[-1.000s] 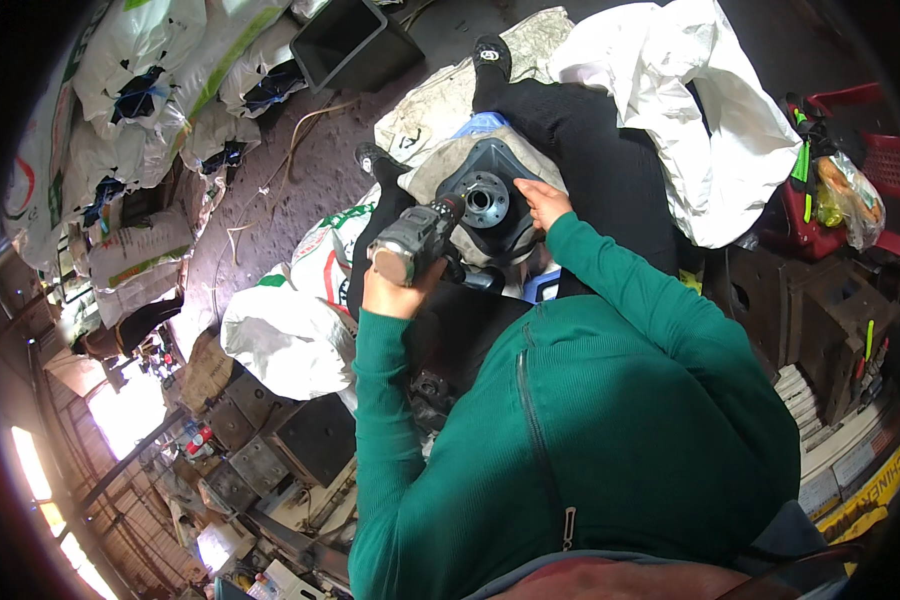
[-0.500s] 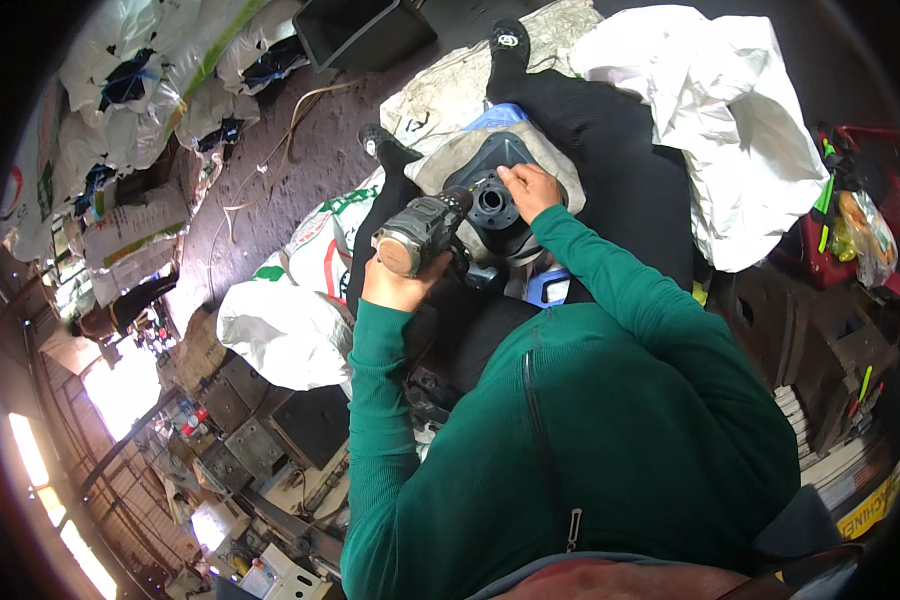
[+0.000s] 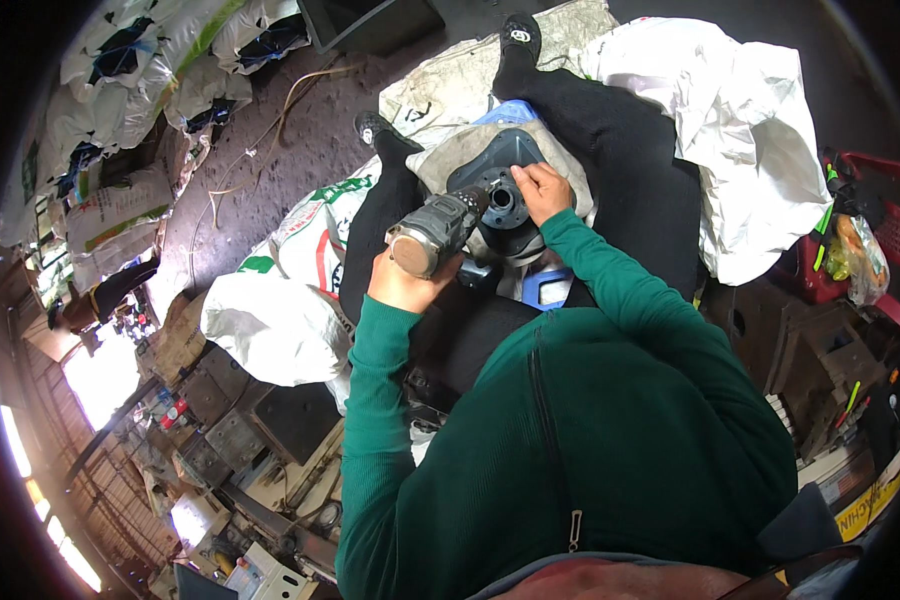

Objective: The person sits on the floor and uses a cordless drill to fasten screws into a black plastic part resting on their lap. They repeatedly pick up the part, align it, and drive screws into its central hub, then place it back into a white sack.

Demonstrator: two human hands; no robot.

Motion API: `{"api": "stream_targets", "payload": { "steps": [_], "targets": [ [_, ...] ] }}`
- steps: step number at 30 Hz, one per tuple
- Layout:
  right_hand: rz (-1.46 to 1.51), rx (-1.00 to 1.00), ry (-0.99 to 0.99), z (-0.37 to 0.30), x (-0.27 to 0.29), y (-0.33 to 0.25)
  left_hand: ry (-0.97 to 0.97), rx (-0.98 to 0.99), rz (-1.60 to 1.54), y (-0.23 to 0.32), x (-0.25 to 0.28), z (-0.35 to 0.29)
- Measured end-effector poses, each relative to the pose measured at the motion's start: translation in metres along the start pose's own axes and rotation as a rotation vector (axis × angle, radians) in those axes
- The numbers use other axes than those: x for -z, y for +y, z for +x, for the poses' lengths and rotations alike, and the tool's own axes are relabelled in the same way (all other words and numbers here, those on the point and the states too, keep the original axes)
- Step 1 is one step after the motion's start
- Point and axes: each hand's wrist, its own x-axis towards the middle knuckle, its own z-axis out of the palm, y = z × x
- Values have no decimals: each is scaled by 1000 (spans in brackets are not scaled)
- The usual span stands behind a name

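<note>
My left hand (image 3: 402, 284) is wrapped round the grip of a grey cordless drill (image 3: 438, 232). Its chuck points away to the right, and the tip is at the edge of a round black flange (image 3: 505, 206). This flange sits on a dark, rounded triangular base (image 3: 511, 150) lying between my legs on a grey-beige cloth (image 3: 570, 165). On the flange's right side are the bent fingers of my right hand (image 3: 544, 193), closed at its rim; any small piece between them is too hidden to make out. Some blue plastic (image 3: 546, 289) shows under the cloth.
White sacks lie by my right leg (image 3: 745, 130) and left leg (image 3: 275, 330). A dark bin (image 3: 370, 25) stands at the far side, near filled white bags (image 3: 120, 60). A cable (image 3: 260, 165) crosses the floor. At right is a red basket (image 3: 885, 200); metal blocks (image 3: 235, 440) stand lower left.
The view has shifted slightly. The drill's tip looks a little closer to the flange, and my right fingers have curled slightly at its rim. Both hands keep nearly the same places.
</note>
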Motion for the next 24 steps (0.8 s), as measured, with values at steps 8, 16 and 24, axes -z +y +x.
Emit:
{"api": "stream_targets", "payload": {
  "steps": [8, 16, 24],
  "targets": [
    [33, 111, -183, 11, 5, 4, -70, 82, 42, -3, 0, -2],
    [40, 99, -249, 19, 2, 13, -76, 137, 9, -2, 3, -2],
    [93, 93, -190, 16, 1, 14, -73, 98, 32, -1, 2, 4]
  ]
}}
